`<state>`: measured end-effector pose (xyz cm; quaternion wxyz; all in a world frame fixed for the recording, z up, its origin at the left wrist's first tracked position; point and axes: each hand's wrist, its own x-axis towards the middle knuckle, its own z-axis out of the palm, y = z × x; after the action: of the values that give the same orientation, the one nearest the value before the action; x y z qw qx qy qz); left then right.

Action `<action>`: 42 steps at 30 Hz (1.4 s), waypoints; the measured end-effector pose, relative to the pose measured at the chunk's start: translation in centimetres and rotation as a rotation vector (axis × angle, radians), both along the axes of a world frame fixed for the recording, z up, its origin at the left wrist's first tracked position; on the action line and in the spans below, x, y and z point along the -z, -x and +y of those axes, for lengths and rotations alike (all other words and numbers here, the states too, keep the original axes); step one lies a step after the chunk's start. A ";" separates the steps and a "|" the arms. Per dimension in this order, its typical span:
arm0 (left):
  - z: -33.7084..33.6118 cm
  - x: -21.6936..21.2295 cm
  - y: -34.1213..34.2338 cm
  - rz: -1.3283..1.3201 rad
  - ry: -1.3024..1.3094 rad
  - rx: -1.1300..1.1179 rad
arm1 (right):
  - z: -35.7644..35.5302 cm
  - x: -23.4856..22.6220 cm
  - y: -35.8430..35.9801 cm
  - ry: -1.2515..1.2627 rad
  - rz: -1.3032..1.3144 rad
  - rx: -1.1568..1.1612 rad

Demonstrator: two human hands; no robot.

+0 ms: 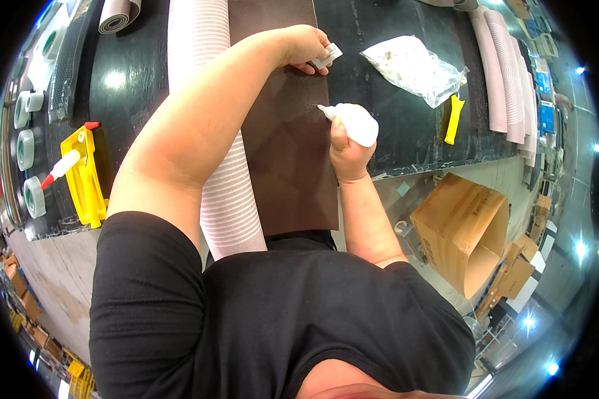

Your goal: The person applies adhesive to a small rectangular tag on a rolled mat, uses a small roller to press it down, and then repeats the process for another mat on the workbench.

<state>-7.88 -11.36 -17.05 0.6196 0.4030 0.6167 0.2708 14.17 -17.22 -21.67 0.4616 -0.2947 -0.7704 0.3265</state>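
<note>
My left hand (304,46) is stretched across to the right edge of a dark brown mat (289,153), its fingers closed on a small white label (328,56). In my right hand (351,156) is a white squeeze bottle (358,124), gripped on its side, with its narrow nozzle pointing left over the mat. The nozzle tip is close to the mat's surface; whether it touches I cannot tell. Along the mat's left side runs a pale pink striped roll (229,199), partly covered by my left forearm.
A clear plastic bag of small white pieces (409,66) lies on the black table (353,33), with a yellow cutter (454,120) beside it. At left are a yellow tool (83,176), a red-tipped bottle (65,163) and tape rolls (34,197). An open carton (456,226) stands below the right edge.
</note>
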 end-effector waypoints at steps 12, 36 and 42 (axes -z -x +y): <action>0.2 0.0 0.2 -0.004 0.006 0.016 | 0.0 0.6 -0.5 0.033 0.005 -0.002; 0.2 0.4 -0.1 0.050 -0.031 -0.011 | -2.0 -1.1 -1.7 0.058 -0.033 0.008; 0.2 0.4 0.1 0.025 -0.005 -0.015 | -1.3 -0.9 -2.5 -0.212 -0.119 -0.067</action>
<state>-7.98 -11.16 -17.44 0.6089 0.4035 0.6265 0.2719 16.67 -18.52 -20.74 0.4325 -0.2372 -0.8360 0.2403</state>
